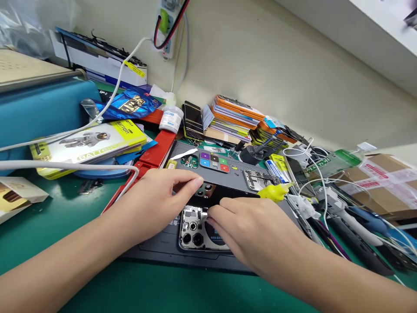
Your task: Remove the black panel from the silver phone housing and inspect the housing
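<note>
On the dark grey work mat [153, 250] lies an opened phone [195, 228], its camera lenses and metal inner parts bare on the left side. A glossy black panel [233, 193] stands tilted up along the phone's far edge. My left hand [163, 200] pinches that panel's top left edge between thumb and fingers. Over the phone's middle, the fingers of my right hand [247, 226] are pressed together close to the metal parts beside the lenses. Whatever they grip is hidden, and the hand covers the phone's right part.
Behind the panel lie coloured tiles [214, 161], a white stick [184, 154] and a second opened phone [262, 179]. A yellow squeeze bottle [273, 192] is right of the panel. Battery boxes [94, 143] and a red case [159, 150] sit left; tools and cables [345, 213] crowd the right.
</note>
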